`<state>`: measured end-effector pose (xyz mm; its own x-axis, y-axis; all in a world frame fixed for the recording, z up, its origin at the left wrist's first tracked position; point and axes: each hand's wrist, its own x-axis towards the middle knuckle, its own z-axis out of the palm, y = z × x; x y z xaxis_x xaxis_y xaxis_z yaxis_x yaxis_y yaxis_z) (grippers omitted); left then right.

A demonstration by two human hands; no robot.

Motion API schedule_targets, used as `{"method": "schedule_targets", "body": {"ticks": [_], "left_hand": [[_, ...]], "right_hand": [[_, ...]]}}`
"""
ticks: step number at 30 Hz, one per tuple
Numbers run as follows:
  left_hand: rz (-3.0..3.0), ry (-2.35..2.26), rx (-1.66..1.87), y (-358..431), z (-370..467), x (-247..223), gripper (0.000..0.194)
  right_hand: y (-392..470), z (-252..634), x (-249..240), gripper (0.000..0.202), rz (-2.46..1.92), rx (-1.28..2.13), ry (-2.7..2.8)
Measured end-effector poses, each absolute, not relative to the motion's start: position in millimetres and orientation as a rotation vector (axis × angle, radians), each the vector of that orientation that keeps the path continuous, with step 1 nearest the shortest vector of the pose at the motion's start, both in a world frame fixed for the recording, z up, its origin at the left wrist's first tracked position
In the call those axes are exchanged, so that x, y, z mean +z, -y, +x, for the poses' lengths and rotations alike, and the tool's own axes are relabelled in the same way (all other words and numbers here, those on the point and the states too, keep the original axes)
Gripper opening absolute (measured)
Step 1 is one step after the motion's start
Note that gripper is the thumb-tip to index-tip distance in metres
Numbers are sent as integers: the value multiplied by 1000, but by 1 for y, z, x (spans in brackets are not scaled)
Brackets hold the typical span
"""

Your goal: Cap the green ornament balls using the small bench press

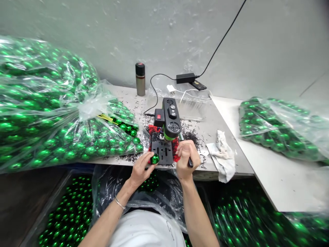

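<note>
Between the fingers of my left hand [141, 168] is a shiny green bauble [155, 159], held over the front left of a slotted black base plate [168, 157]. My right hand [188, 158] is wrapped round a black-ended lever handle [190, 162] at the right side of a small black bench machine [171, 118]. The machine has round vents on top and a red switch [158, 117] at its left. Red material [176, 147] lies under and beside the base plate. What sits beneath the machine's head is partly hidden.
A big clear bag of green baubles [46, 103] covers the table's left; another bag [275, 127] lies at right. A bottle [140, 79], power adapter [185, 78] and plastic tray [195, 111] stand behind. A white cloth [221, 156] lies right. Black scraps surround the machine. Below are bauble-filled bags [69, 209].
</note>
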<state>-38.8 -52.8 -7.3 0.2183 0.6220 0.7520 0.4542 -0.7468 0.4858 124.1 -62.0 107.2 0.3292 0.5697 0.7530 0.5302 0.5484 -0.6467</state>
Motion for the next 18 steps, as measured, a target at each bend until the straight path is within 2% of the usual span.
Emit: {"method": "schedule_targets", "body": {"ticks": [5, 10, 15, 18], "left_hand": [[2294, -922, 1633, 62, -51, -1, 47], [1962, -868, 1698, 72, -51, 4, 47], [1244, -899, 1552, 87, -44, 23, 39], [810, -774, 1395, 92, -42, 37, 40]], "right_hand": [[62, 124, 106, 31, -1068, 53, 1293], [63, 123, 109, 35, -1071, 65, 1296], [63, 123, 109, 35, -1062, 55, 1303], [63, 123, 107, 34, -1066, 59, 1299]]}}
